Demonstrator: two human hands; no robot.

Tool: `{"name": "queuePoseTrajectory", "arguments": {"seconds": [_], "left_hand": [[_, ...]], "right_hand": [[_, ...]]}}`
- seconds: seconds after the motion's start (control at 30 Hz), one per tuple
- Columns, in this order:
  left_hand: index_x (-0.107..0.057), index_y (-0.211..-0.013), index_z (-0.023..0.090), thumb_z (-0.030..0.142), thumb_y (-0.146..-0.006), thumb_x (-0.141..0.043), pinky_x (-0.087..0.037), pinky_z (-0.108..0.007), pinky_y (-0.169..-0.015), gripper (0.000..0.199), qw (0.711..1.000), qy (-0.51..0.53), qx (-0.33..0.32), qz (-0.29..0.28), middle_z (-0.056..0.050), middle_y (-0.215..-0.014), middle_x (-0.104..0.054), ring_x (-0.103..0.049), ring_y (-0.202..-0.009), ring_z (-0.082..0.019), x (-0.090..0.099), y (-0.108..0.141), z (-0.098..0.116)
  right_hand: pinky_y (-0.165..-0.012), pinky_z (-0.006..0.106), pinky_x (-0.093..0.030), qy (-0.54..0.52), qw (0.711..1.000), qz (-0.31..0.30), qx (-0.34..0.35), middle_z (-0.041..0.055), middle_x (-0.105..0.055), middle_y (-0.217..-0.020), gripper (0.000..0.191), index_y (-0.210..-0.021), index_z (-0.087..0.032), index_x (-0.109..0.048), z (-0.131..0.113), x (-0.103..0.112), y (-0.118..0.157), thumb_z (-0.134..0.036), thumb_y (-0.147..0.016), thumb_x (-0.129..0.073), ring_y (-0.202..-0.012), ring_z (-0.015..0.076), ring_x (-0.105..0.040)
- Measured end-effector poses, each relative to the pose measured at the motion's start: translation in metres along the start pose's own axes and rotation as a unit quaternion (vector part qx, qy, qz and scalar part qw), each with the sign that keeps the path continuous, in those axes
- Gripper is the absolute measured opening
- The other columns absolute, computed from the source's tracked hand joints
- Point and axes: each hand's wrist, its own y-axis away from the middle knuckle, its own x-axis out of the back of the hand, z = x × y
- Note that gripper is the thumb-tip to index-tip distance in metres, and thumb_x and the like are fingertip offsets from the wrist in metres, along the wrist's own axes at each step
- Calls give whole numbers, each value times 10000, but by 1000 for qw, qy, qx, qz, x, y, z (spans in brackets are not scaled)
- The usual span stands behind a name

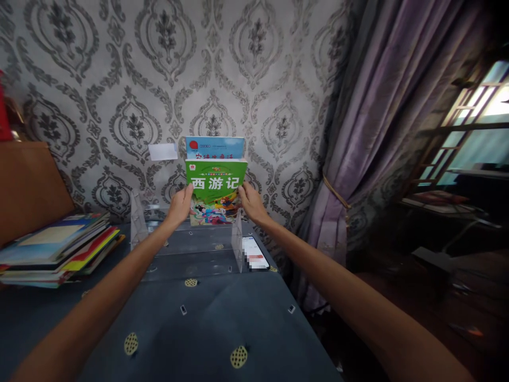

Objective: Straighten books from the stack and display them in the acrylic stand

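A green picture book (214, 187) stands upright in a clear acrylic rack (186, 249) at the far side of the table. My left hand (181, 204) grips its left edge and my right hand (250, 202) grips its right edge. Behind it, against the wall, stands a blue book (214, 147), with only its top strip showing. Both arms reach straight forward over the blue cloth.
A stack of flat books (55, 249) lies at the left on the blue tablecloth (199, 329). A phone (254, 253) lies right of the rack. A brown board (27, 185) leans at the left. Purple curtains (377, 132) hang beside the table's right edge.
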Motion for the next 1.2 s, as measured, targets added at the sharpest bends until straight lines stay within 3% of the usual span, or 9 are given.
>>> {"name": "queuePoseTrajectory", "arguments": {"seconds": [0.13, 0.3, 0.47, 0.67, 1.2], "left_hand": [[-697, -907, 114, 559, -1014, -82, -524, -287, -623, 767, 982, -186, -6, -12, -134, -754, -709, -725, -701, -244, 6, -1, 6], [-708, -919, 105, 469, -1021, -215, -502, -396, -847, 621, 962, -274, -1, -7, -227, -925, -739, -702, -998, -353, 18, -1, 18], [-658, -1100, 115, 444, -1023, -264, -494, -439, -843, 519, 946, -322, 2, -15, -232, -987, -734, -696, -1003, -386, 24, 0, 27], [-534, -1255, 113, 435, -1036, -250, -505, -408, -779, 482, 931, -362, 7, -35, -227, -982, -733, -711, -961, -372, 22, 6, 31], [-504, -1244, 120, 442, -1034, -246, -509, -406, -789, 463, 927, -371, 12, -55, -227, -1004, -734, -709, -991, -373, 22, 7, 32]], "right_hand": [[-895, 455, -517, 68, 998, 13, 4, 107, -607, -899, 322, -923, -191, -621, -2, -1, 0, -358, -971, -350, -910, 266, -604], [-898, 430, -488, 100, 994, 47, 4, 123, -585, -937, 284, -924, -173, -655, -7, 2, -4, -327, -935, -416, -932, 271, -585], [-875, 432, -481, 108, 993, 54, 0, 123, -641, -960, 267, -998, -178, -656, -5, 2, -3, -322, -914, -447, -916, 274, -585], [-869, 424, -489, 105, 993, 51, -10, 124, -682, -998, 291, -1061, -168, -647, -3, -1, 1, -327, -911, -455, -914, 265, -611], [-902, 409, -485, 112, 993, 42, -25, 133, -690, -1038, 332, -1102, -147, -672, -1, 1, 2, -336, -924, -464, -943, 256, -620]]}}
